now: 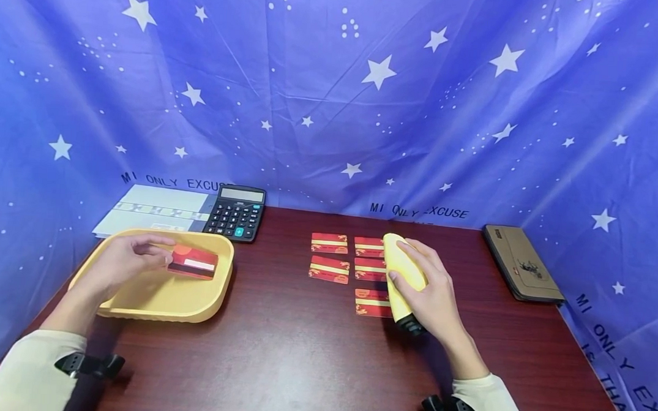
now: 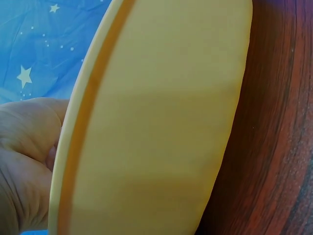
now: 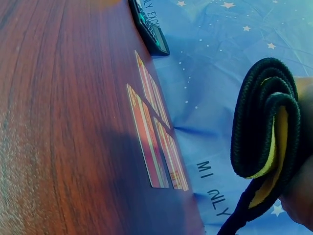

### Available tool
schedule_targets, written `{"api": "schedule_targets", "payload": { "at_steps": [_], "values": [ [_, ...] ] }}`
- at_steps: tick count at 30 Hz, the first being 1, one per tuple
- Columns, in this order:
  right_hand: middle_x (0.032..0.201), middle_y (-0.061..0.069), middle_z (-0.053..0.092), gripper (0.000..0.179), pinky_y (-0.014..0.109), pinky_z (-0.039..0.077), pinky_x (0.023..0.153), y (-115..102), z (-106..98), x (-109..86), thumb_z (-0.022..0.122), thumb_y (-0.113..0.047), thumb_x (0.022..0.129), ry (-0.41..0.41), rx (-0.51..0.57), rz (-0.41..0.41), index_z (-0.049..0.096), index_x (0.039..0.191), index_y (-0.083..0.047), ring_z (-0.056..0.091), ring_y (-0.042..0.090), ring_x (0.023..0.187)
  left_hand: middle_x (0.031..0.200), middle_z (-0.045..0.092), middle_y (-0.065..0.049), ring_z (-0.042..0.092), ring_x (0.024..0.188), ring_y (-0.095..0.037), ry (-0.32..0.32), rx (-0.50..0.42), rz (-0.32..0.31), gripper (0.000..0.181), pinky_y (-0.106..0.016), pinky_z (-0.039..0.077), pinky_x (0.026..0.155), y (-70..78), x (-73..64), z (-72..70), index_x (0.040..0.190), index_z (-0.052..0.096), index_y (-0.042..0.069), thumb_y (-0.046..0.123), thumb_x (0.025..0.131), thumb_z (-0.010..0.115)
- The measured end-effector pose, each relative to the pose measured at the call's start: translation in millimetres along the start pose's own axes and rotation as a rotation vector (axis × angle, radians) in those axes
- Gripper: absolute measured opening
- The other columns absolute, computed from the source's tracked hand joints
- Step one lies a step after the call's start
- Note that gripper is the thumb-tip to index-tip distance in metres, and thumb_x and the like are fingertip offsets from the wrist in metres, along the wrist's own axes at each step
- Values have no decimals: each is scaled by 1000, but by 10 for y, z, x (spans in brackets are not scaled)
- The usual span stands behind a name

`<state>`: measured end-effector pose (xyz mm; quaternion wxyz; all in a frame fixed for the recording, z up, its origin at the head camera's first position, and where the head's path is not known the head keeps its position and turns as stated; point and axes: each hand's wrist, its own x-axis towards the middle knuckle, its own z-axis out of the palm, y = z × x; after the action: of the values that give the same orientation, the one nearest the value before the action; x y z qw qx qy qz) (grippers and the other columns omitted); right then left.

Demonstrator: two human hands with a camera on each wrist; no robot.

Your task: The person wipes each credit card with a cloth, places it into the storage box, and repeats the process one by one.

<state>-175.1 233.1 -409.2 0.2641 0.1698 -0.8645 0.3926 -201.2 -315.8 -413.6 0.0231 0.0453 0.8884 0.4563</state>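
In the head view, my left hand (image 1: 119,267) reaches over the yellow tray (image 1: 154,305) and pinches the left end of a red card (image 1: 194,262) with a dark band and a white strip. The tray's wall hides the fingers from the left wrist camera. A folded yellow pouch-like item (image 1: 404,273) is gripped by my right hand (image 1: 435,296), thumb on its near side. The right wrist view shows its layered black edging (image 3: 266,117). Below and left of it, several red cards with gold stripes (image 1: 328,270) lie in two columns on the table; the folded item partly covers the right column.
On the dark wood table (image 1: 278,362), a black calculator (image 1: 235,213) and a white box-like item (image 1: 155,207) sit behind the tray. A brown wallet (image 1: 523,263) lies at the far right. Blue star-printed cloth (image 1: 312,76) hangs around the table.
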Motion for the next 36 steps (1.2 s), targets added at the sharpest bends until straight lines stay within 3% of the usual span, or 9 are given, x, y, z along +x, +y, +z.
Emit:
{"api": "schedule_targets", "payload": {
  "at_steps": [6,9,16,18,28,36],
  "values": [
    [141,11,62,61,2,38,99,10,-8,4,84,-4,81,5,-2,5,67,138,-18,56,14,126,98,78,12,69,85,5,17,-10,21,45,-14,58,74,1,-18,-25,133,61,-11,2,91,74],
    [141,10,62,61,2,38,100,15,-16,8,84,-4,81,7,-4,8,67,138,-18,55,14,127,98,76,18,68,85,7,34,6,26,43,-12,57,74,37,-26,-19,131,63,-9,6,92,75],
    [141,12,62,60,2,38,99,36,-36,11,84,-3,82,17,3,24,67,138,-17,54,14,129,111,77,-20,70,85,6,18,17,40,40,-9,57,76,305,-1,135,132,64,-6,10,96,72],
    [141,11,62,60,2,38,99,41,-39,12,83,-3,82,19,8,28,67,138,-17,53,12,129,115,75,-24,71,87,5,1,-7,43,39,-11,59,78,419,8,202,132,64,-5,10,96,72],
    [142,11,62,60,2,39,100,74,-42,43,83,-3,83,32,18,28,67,139,-18,51,0,129,115,75,-21,72,92,0,-56,-116,129,32,-18,62,83,870,172,626,124,69,1,6,93,75],
    [143,8,61,59,2,41,95,41,-23,71,83,-6,85,21,31,63,67,139,-21,51,2,128,111,77,-12,73,98,-19,-142,-144,213,31,-21,61,85,1192,373,1069,120,72,7,7,90,78]
  ]
}}
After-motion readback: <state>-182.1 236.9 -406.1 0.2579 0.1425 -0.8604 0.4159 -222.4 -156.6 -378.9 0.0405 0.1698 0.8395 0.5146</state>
